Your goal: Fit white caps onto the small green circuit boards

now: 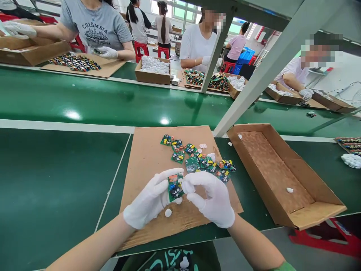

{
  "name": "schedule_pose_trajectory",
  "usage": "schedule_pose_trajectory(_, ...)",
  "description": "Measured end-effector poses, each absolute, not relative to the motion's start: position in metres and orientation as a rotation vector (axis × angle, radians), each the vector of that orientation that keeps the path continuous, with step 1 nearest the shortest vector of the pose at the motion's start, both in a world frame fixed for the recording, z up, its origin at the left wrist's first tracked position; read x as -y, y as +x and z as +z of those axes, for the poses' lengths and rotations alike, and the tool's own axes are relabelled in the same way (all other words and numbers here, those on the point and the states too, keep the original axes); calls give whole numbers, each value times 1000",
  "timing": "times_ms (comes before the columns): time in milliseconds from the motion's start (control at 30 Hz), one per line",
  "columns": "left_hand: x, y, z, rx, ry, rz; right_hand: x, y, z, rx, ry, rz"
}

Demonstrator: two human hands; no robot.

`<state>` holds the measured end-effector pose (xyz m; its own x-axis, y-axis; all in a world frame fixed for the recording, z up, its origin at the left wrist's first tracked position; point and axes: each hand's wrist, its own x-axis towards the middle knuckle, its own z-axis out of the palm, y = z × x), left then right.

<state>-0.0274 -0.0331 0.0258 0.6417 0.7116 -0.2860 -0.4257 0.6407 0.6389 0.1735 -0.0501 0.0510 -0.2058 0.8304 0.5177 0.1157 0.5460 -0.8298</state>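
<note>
Above a cardboard sheet (149,154), my left hand (149,199) in a white glove grips a small green circuit board (175,191) by its left side. Colourful components cover the board's face. My right hand (213,199), also gloved, has thumb and forefinger pinched at the board's right edge; whatever lies between those fingertips is hidden. Several similar boards (192,164) lie in a loose heap just beyond my hands, some overlapping. Small white discs (168,212) are scattered on the sheet, among the heap and below my hands.
To the right stands an open cardboard box (278,169) holding one white piece (289,190). A slanted metal post (254,75) rises beyond the sheet. Across the green conveyor belt (113,99), co-workers sit with boxes of white pieces (155,66) and piled boards (75,62).
</note>
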Motion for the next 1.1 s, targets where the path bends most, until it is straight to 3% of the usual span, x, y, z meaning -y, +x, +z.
schedule_pose_trajectory(200,33,-24,24,-487,627,734,46,177,58,1807,-703,654)
schedule_pose_trajectory(1100,35,-23,27,-377,710,725,57,175,38,1685,-738,663)
